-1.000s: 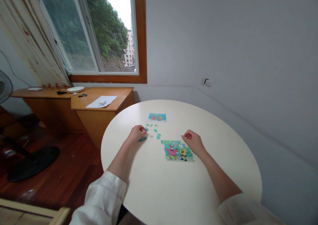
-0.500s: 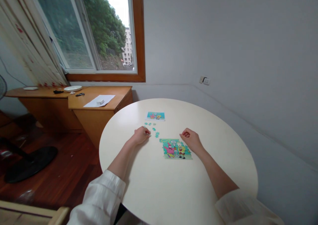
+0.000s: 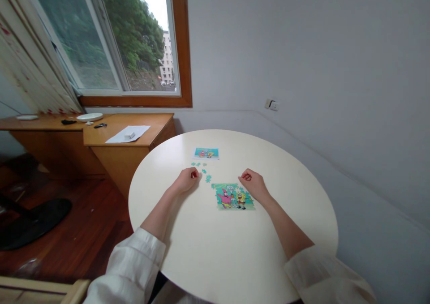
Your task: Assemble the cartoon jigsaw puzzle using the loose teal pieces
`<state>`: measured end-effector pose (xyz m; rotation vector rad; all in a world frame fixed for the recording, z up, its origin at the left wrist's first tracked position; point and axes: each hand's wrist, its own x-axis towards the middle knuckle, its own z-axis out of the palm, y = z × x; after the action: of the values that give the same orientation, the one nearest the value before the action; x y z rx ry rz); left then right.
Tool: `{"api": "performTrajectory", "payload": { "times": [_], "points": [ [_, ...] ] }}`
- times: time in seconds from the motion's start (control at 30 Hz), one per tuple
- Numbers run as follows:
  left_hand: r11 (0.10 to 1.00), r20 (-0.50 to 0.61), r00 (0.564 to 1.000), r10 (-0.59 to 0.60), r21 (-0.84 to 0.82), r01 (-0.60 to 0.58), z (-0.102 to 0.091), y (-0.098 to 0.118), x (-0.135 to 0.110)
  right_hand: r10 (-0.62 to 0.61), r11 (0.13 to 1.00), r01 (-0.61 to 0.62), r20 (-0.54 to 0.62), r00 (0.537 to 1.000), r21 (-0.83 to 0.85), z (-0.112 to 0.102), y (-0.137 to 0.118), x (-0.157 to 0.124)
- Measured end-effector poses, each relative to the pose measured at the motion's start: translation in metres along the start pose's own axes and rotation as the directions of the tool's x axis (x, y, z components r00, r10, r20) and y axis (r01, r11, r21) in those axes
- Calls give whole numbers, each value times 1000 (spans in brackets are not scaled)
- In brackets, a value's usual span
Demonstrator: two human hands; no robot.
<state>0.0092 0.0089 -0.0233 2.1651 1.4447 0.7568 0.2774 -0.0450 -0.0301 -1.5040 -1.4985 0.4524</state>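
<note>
Left hand (image 3: 186,180) is curled with fingertips pinched together at the near edge of the loose teal puzzle pieces (image 3: 204,169); whether a piece is held cannot be told. Right hand (image 3: 252,184) is loosely clenched, nothing visible in it, resting at the far right corner of the cartoon jigsaw puzzle (image 3: 233,197). The puzzle lies flat near the middle of the round table (image 3: 218,250), long axis left to right, figures upright toward the person, with the reference picture card (image 3: 206,153) beyond the loose pieces.

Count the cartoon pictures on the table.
2. A small card lies toward the far edge of the table; the puzzle lies nearer, between the left hand and right hand. None seems hidden.
</note>
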Motion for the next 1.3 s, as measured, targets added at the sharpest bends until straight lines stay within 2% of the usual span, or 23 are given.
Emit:
{"api": "performTrajectory", "payload": {
  "times": [0.13,0.27,0.43,0.7,0.93,1.3],
  "points": [
    [975,-25,999,26,-222,-31,1,2,2,-8,1000,8,3,1000,-3,0,2,0],
    [920,30,1000,-7,-391,18,-3,11,0,-3,1000,3,11,1000,-19,-1,2,-1],
    [894,51,996,-74,-440,89,-7,20,-3,-9,1000,9,10,1000,-23,-2,-2,-2],
    [809,87,995,-55,-581,95,-7,21,-5,8,1000,-8,19,1000,-11,-2,-2,-1],
    [796,109,992,-63,-595,115,-6,21,-4,-4,1000,4,10,1000,-4,-1,-1,-1],
    [849,156,986,-51,-513,125,-9,27,-9,7,1000,-7,10,1000,-4,-2,-4,-2]
  ]
}}
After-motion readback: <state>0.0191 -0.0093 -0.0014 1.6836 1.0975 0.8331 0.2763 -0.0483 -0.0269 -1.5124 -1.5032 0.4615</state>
